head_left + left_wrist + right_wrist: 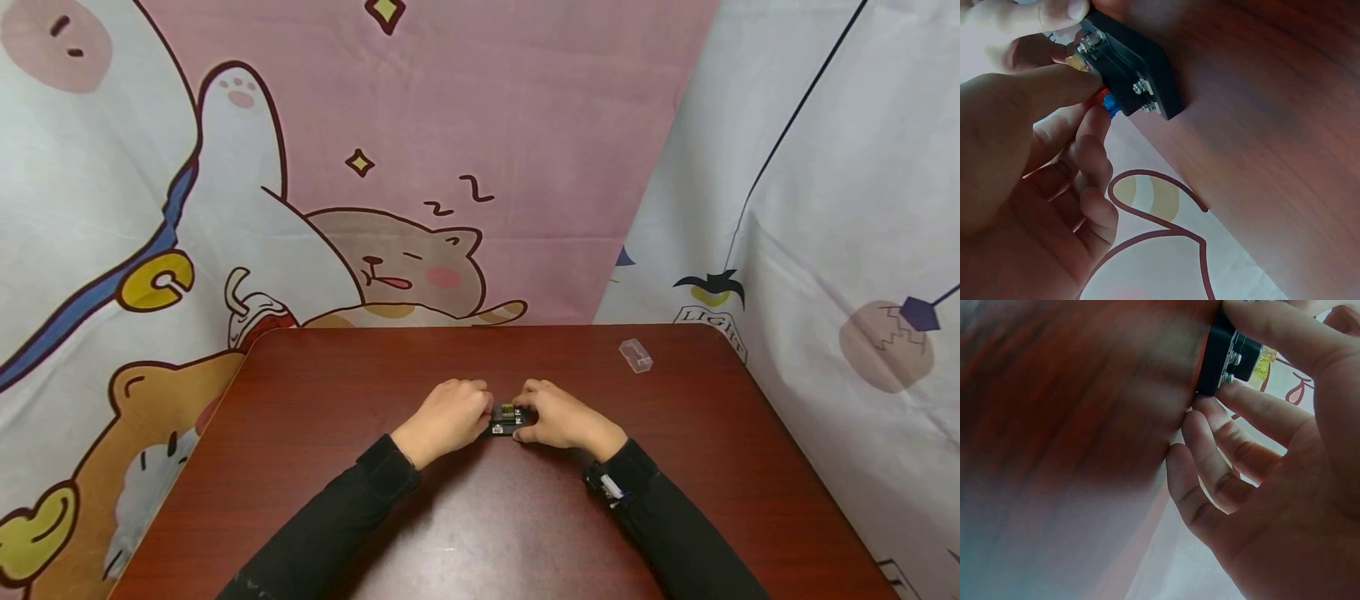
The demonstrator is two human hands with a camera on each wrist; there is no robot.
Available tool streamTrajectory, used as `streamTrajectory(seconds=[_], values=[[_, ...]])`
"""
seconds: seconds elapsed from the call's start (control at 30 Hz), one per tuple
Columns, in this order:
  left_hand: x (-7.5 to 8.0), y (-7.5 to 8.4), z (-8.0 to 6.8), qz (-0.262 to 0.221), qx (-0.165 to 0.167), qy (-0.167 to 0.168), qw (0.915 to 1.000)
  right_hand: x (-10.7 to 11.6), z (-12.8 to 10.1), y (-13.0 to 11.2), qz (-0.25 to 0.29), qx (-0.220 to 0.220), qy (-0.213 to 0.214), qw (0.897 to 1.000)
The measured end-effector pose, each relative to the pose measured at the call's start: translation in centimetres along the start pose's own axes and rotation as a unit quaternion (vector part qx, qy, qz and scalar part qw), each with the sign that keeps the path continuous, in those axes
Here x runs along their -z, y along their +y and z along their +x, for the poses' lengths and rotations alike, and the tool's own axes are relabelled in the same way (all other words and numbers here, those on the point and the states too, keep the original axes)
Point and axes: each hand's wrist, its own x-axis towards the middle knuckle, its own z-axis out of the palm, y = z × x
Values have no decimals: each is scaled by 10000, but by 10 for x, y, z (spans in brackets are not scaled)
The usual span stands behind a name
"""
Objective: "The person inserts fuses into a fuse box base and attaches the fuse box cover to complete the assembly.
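A small black block (507,419) with metal screws and a yellow part on top sits on the dark red table (480,517), held between both hands. My left hand (448,417) pinches its left end; in the left wrist view the thumb and fingers close on the black block (1135,72) beside red and blue bits. My right hand (558,415) grips its right end. The right wrist view shows thumb and forefinger around the black block (1222,353) with the yellow part showing.
A small clear plastic case (636,355) lies at the table's far right. Cartoon-printed cloth (420,167) hangs behind and on both sides of the table. Black sleeves cover both forearms.
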Motion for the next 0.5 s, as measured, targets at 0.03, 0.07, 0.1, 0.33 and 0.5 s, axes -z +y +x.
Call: streamTrajectory(seconds=[0.03, 0.07, 0.1, 0.33, 0.5], values=[[0, -1, 0, -31, 22, -16, 10000, 0, 0, 0, -5, -11, 0, 10000], [1, -1, -1, -67, 55, -34, 10000, 0, 0, 1, -12, -16, -2, 10000], [1, -2, -1, -106, 97, -37, 9999, -1, 0, 1, -20, -12, -4, 10000], [7, -13, -7, -542, 538, -100, 9970, 0, 0, 0, -25, 55, -22, 10000], [4, -20, -13, -937, 790, -353, 9918, 1, 0, 0, -68, 19, -49, 10000]])
